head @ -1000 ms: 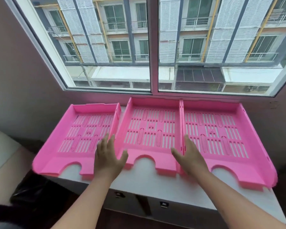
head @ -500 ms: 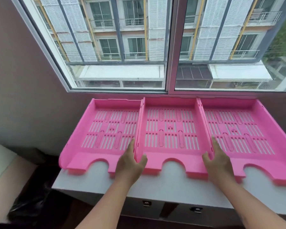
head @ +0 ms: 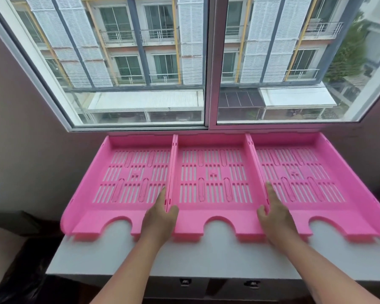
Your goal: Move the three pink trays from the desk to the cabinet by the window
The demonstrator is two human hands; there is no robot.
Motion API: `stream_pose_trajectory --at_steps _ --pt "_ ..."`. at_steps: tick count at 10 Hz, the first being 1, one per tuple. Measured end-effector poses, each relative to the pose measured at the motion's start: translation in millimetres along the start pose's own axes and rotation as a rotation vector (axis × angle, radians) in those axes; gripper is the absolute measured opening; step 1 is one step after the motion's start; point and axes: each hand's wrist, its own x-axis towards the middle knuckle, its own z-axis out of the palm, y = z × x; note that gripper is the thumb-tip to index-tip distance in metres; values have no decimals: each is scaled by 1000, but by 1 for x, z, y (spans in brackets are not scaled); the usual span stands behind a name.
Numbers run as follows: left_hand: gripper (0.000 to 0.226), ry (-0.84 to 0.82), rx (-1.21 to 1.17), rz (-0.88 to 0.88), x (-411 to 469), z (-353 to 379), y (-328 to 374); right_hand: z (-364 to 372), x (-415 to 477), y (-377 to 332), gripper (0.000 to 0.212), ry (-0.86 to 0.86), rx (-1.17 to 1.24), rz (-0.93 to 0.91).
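Note:
Three pink slotted trays lie side by side on the white cabinet top (head: 217, 257) under the window: the left tray (head: 127, 172), the middle tray (head: 213, 172) and the right tray (head: 305, 172). Their side walls touch and their backs are against the window sill. My left hand (head: 160, 220) straddles the walls where the left and middle trays meet, with the thumb inside the middle tray. My right hand (head: 274, 218) straddles the walls between the middle and right trays in the same way. Both hands sit near the trays' front edges.
The window (head: 206, 62) rises directly behind the trays. A wall (head: 31, 139) stands to the left of the cabinet. Two drawer locks (head: 184, 281) show on the cabinet front below. A dark object (head: 20, 281) lies on the floor at the lower left.
The left tray, angled and apart a second ago, now lies straight and flush against the middle tray. All three trays have slid back to the window. My hands stayed on the middle tray's walls.

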Motion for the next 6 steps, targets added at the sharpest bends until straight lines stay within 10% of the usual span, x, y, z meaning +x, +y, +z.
stream_pose_trajectory --at_steps 6 --pt "88 157 365 53 -37 -5 -18 -45 -22 11 111 -184 -345 -125"
